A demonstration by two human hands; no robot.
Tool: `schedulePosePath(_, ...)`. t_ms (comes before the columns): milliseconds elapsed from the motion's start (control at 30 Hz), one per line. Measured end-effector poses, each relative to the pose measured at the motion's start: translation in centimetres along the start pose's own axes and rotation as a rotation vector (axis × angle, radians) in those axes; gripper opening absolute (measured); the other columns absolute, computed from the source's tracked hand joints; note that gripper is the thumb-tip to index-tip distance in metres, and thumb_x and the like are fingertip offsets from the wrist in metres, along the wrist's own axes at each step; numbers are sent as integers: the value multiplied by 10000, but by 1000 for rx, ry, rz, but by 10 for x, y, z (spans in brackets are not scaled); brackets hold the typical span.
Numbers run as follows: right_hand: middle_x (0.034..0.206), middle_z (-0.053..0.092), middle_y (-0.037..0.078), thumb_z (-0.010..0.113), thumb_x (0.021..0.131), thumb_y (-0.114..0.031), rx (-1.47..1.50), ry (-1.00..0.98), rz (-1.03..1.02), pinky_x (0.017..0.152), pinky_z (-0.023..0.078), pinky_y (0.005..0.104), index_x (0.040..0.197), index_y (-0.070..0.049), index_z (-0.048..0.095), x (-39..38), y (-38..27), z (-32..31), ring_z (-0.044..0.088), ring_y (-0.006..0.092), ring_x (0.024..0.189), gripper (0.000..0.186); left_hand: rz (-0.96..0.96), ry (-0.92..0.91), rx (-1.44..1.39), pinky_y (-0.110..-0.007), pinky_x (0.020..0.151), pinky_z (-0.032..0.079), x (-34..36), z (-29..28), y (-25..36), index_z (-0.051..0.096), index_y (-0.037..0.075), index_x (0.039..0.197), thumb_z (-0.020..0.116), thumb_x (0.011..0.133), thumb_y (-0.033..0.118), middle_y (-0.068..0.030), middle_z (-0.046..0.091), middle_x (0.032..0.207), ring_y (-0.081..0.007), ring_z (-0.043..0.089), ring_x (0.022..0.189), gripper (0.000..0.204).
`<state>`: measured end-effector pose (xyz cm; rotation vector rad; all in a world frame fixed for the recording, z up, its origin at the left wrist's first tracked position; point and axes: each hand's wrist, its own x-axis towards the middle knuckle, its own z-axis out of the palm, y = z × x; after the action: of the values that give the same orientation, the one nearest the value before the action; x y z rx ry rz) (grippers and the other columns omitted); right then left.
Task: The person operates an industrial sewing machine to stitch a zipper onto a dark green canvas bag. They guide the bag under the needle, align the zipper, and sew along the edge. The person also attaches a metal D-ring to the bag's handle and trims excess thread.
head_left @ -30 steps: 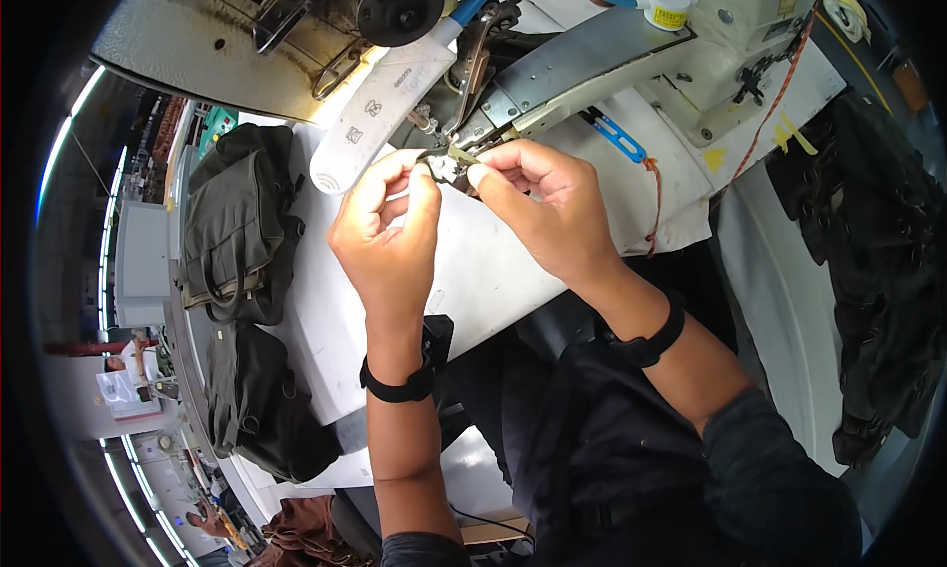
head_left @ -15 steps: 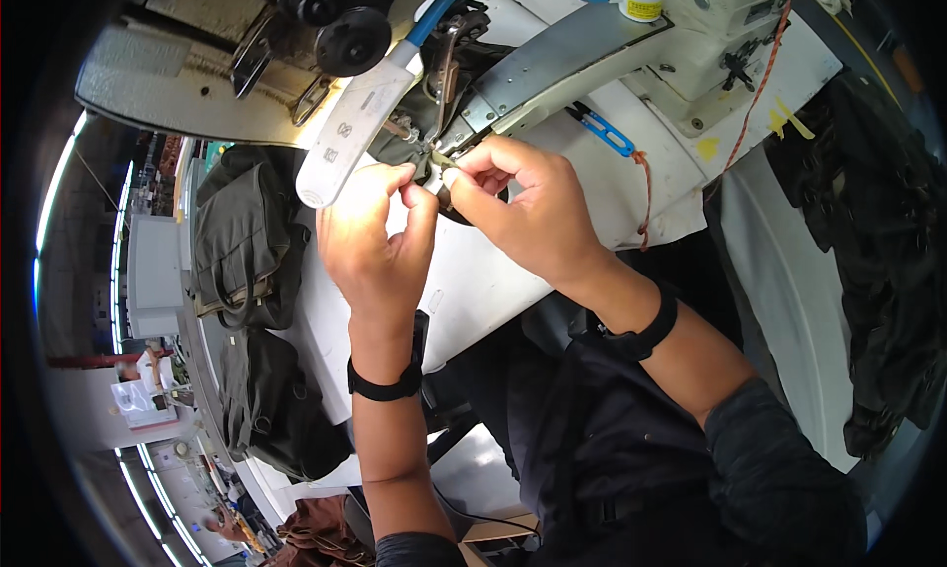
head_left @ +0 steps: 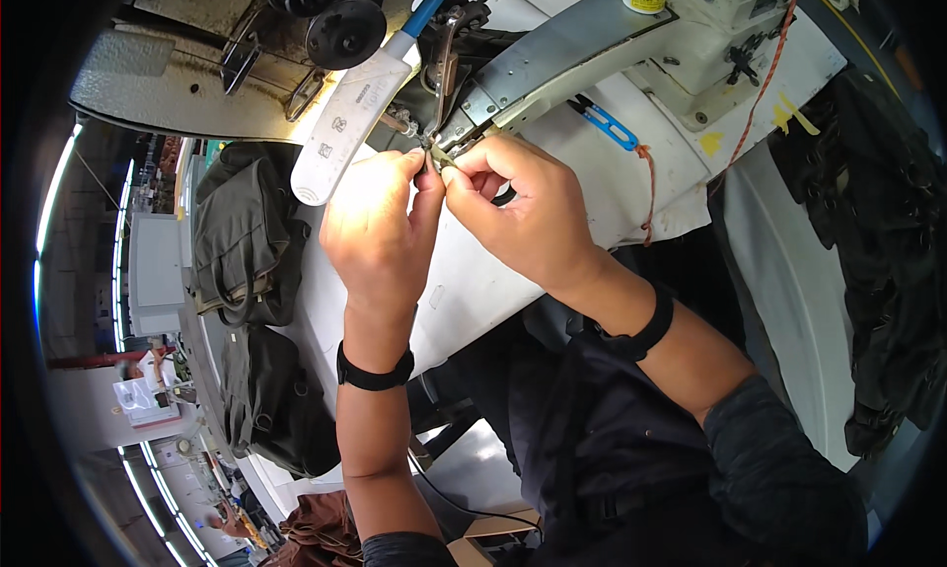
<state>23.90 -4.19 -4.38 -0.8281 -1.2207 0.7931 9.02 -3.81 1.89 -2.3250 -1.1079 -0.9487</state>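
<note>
Both hands meet just under the sewing machine's [head_left: 612, 44] needle area: left hand [head_left: 380, 226] and right hand [head_left: 523, 212] pinch a small dark piece [head_left: 439, 157], crowded by the white lamp [head_left: 350, 123] alongside.

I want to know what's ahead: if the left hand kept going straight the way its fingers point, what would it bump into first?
Probably the needle area of the sewing machine, right beyond the left hand; depth is unclear.

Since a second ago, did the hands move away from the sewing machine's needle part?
No. The left hand and right hand still pinch together right at the needle area of the sewing machine; only the camera shifted.
</note>
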Motion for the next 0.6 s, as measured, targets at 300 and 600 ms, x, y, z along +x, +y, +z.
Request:
schedulePosePath(300,954,776,66,740,990,-56,222,-73,202,820,595,265,1072,29,739,-9,-3,0,748,107,895,118,-285,68,-223,-352,830,609,-28,3,15,731,-4,1118,817,865,-62,-132,766,1043,-255,755,954,274)
schedulePosePath(600,941,799,97,738,984,-70,337,-102,313,811,610,278,1086,51,743,-11,-9,-3,770,128,911,158,-92,136,-116,-359,764,598,-21,0,17,764,15,1023,851,782,-85,-119,768,968,-280,748,857,275)
